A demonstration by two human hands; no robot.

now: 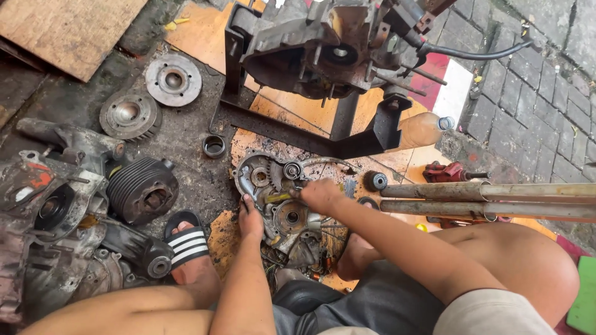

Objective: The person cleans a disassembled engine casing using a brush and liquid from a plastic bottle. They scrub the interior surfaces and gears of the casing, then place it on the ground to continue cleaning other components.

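Observation:
A greasy grey engine case half [276, 208] with gears and bearings lies on the ground between my knees. My left hand [250, 218] presses on its left rim and steadies it. My right hand [320, 195] is closed on a tool with a yellow handle [279, 198], whose tip points left into the middle of the case. A small gear [292, 170] sits at the top of the case.
An engine block [323, 46] sits on a black steel stand [292, 130] ahead. A finned cylinder [143, 189], engine parts [56, 217] and two round discs [173, 79] lie at the left. Rusty tubes [490, 200] and a plastic bottle [425, 129] are at the right. My sandalled foot [186, 242] rests beside the case.

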